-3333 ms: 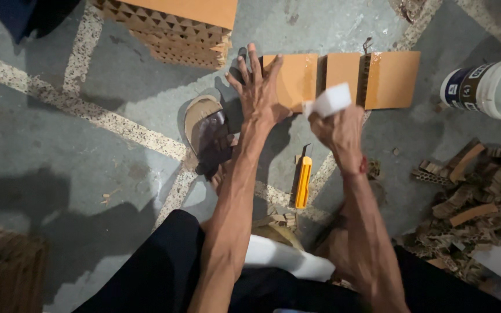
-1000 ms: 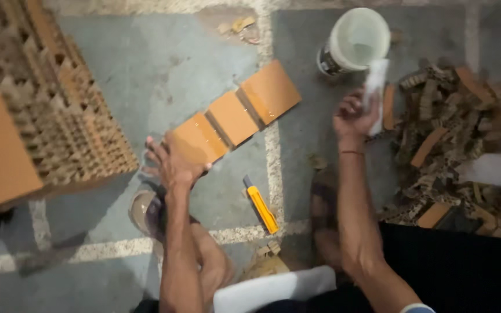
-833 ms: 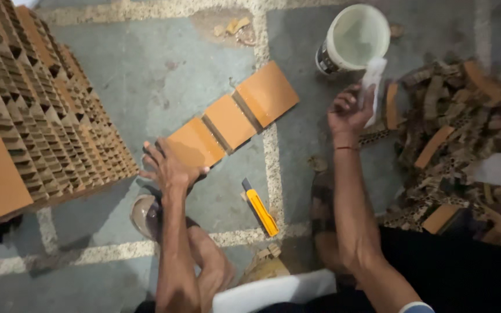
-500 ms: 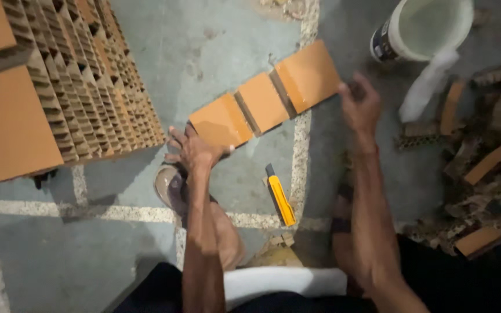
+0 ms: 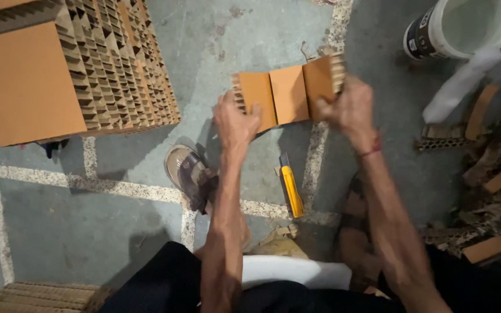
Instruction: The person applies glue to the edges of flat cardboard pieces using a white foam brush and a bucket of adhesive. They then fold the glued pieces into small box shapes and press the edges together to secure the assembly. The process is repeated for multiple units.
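Observation:
An orange cardboard strip [image 5: 288, 93] scored into three panels, with corrugated edges showing, is lifted off the floor between both hands. My left hand [image 5: 236, 119] grips its left end and my right hand [image 5: 348, 107] grips its right end. Below them a yellow utility knife [image 5: 291, 190] lies on the grey floor. A white brush or roller [image 5: 462, 87] rests against the white bucket [image 5: 465, 26] at the upper right.
A big stack of honeycomb cardboard blocks [image 5: 65, 69] fills the upper left. A heap of cardboard offcuts [image 5: 488, 185] lies on the right. My sandalled foot [image 5: 189, 174] is beside the knife. More cardboard [image 5: 36, 295] sits at the bottom left.
My right hand has let go of the white brush, which now rests by the bucket, and taken the strip's right end. Both hands have lifted the strip off the floor.

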